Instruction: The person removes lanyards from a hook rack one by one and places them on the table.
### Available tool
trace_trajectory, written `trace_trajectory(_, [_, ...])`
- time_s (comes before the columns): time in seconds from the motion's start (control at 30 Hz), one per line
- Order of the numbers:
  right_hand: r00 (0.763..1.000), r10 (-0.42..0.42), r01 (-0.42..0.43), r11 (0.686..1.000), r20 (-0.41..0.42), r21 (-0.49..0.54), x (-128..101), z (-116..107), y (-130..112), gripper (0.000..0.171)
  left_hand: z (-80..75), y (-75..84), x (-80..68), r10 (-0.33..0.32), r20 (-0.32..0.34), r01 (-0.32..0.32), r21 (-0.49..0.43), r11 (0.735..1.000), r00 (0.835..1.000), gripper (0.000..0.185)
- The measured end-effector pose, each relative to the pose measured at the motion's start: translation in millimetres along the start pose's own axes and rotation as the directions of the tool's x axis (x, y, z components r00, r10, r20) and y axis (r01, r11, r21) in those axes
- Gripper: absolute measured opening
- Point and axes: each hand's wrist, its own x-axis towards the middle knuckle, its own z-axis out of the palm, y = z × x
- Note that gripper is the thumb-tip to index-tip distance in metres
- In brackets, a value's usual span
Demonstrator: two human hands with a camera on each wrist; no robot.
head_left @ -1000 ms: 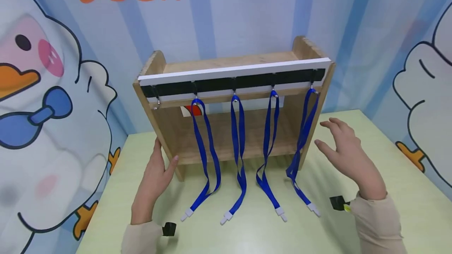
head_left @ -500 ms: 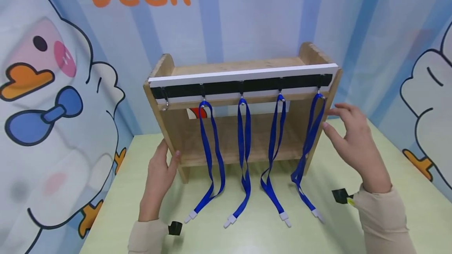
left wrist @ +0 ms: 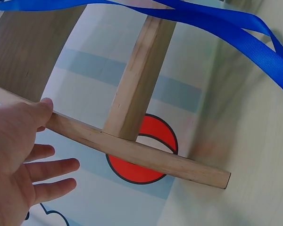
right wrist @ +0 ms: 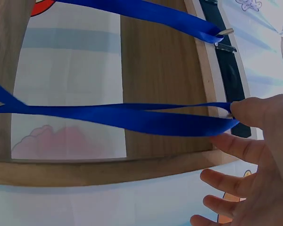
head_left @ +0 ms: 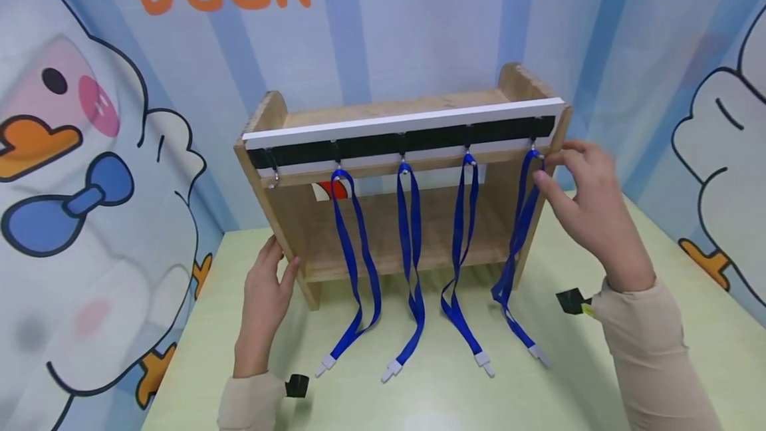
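Clip (head_left: 538,355): white end of the rightmost lanyard (head_left: 522,228), on the tabletop (head_left: 431,408) in front of the shelf's right front corner; probably hard, light plastic.
Left hand (head_left: 263,298): thumb against the front edge of the left side panel (head_left: 267,215); the fingers that show are loosely extended on its outer side.
Right hand (head_left: 592,208): thumb and index finger meet the lanyard's top loop (right wrist: 221,126), the other fingers free; whether the two squeeze it, I cannot tell.
Blue strap: likely light, soft and floppy, slightly slick, hardly fragile; caught low it would swing, so the best hold seems a pinch just beside the hook (head_left: 534,145).
Top loop: at the hook near the right end of the shelf's (head_left: 383,231) upper front edge, right at thumb and index fingertip.
Other lanyards (head_left: 417,238): three, hanging leftward along that edge, apart from the fingers.
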Motion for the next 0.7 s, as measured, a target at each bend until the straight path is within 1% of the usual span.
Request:
trace_trajectory(0.17, [0.999,-0.020,0.020,1.000,-0.025,-0.010,9,-1,-7,0.019,-0.5,1.5,0.1,-0.027,0.020,0.027,-0.003,1.000,0.999,0.052])
trace_trajectory(0.33, [1.000,-0.006,0.005,1.000,-0.022,-0.023,11,-4,-13,0.019,0.2,2.6,-0.8,-0.051,0.042,0.051,-0.002,0.999,0.998,0.051])
trace_trajectory(0.47, [0.999,-0.002,0.001,1.000,-0.036,-0.026,10,-6,-16,0.016,1.0,2.3,-0.6,-0.025,0.019,0.025,-0.010,1.000,1.000,0.047])
trace_trajectory(0.6, [0.995,-0.060,0.057,0.998,-0.080,-0.034,12,-7,-18,0.010,1.1,2.8,0.2,0.003,-0.017,-0.003,-0.021,1.000,1.000,0.042])
trace_trajectory(0.7, [0.990,-0.094,0.089,0.995,-0.103,-0.051,14,-10,-20,0.008,0.2,4.1,0.1,-0.008,-0.024,0.007,-0.022,1.000,1.000,0.041])
